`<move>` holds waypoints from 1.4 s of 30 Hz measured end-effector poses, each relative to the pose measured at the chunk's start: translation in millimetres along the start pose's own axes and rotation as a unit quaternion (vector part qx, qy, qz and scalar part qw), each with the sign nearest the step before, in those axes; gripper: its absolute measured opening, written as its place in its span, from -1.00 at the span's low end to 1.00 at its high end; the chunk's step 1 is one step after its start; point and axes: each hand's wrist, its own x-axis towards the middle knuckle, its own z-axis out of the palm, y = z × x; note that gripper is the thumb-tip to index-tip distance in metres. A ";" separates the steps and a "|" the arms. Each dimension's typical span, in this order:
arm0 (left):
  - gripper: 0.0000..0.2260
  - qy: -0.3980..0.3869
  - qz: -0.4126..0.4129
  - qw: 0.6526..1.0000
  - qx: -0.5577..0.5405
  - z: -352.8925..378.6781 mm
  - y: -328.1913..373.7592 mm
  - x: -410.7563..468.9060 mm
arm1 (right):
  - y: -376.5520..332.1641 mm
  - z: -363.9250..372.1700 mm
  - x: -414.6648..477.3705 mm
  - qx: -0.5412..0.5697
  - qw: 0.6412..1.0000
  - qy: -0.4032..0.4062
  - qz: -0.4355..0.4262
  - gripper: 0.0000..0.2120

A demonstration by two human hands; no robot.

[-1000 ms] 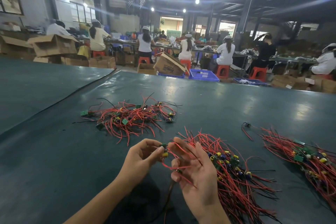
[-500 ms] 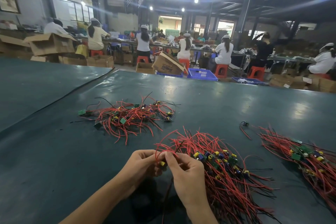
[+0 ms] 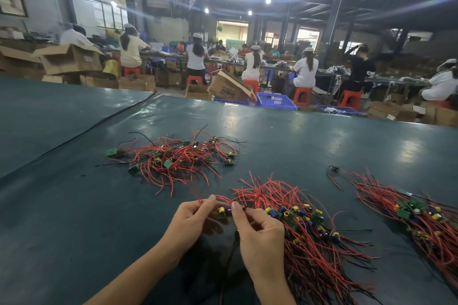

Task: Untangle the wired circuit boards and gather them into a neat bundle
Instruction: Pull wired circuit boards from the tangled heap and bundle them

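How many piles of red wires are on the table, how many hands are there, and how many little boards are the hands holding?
Piles of red wires: 3 (far pile, middle pile, right pile)
Hands: 2 (left hand, right hand)
Boards pinched between the hands: 1 (held board)
Total: 6

You have a smooth dark teal sheet [image 3: 74, 205] over your table. Your nearest pile of thin wires [image 3: 309, 242] is bright red, with some black ones. It has little yellow round parts [image 3: 268, 210] and small blue parts [image 3: 273, 213]. The small flat square board [image 3: 167, 163] in the far pile is green.
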 end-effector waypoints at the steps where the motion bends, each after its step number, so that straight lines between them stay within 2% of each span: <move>1: -0.65 0.006 -0.002 1.000 -0.014 -0.3 0.9 0.5 | 0.0 -0.8 1.4 0.014 1.000 0.010 0.009 -0.81; 4: -0.59 0.014 -0.026 0.999 -0.034 1.2 1.7 1.0 | 0.7 -3.1 3.5 0.051 0.998 0.018 0.031 -0.77; 8: -0.46 -0.051 -0.059 0.997 -0.019 5.7 0.1 -4.7 | -3.2 -2.8 2.9 0.092 0.995 -0.018 0.043 -0.75; 10: -0.49 -0.076 -0.045 0.996 -0.014 7.7 0.6 -7.5 | -3.8 -1.5 2.2 0.107 0.993 -0.034 0.043 -0.77; 13: -0.60 -0.064 -0.005 0.998 -0.023 10.1 4.4 -8.9 | -3.0 -0.3 2.0 0.109 0.992 -0.028 0.050 -0.78; 16: -0.70 -0.040 0.033 0.998 -0.034 13.1 12.8 -10.4 | -2.9 -4.3 7.9 0.143 0.985 0.037 0.085 -0.80; 21: -0.69 -0.012 0.058 0.998 -0.038 5.4 17.9 -8.9 | -4.0 -22.2 22.0 0.248 0.951 0.130 0.134 -0.84; 24: -0.67 -0.018 0.059 0.997 -0.040 3.6 14.7 -7.1 | -2.5 -20.5 21.3 0.226 0.957 0.133 0.121 -0.77; 29: -0.65 -0.061 0.058 0.997 0.002 5.6 7.7 -8.3 | 4.8 0.4 6.3 0.104 0.993 0.024 0.059 -0.64; 31: -0.66 -0.070 0.059 0.996 0.014 7.6 8.5 -9.1 | 4.4 2.7 4.8 0.091 0.994 0.029 0.046 -0.69; 33: -0.67 -0.057 0.068 0.996 0.011 7.4 11.3 -8.5 | 1.7 -3.6 9.4 0.116 0.990 0.059 0.048 -0.82; 37: -0.68 -0.018 0.089 0.996 -0.010 1.8 15.4 -5.5 | -2.7 -18.5 16.5 0.186 0.972 0.125 0.066 -0.79; 42: -0.68 0.020 0.105 0.994 0.024 0.6 10.0 -3.8 | -9.6 -15.0 13.4 0.231 0.965 0.119 0.037 -0.80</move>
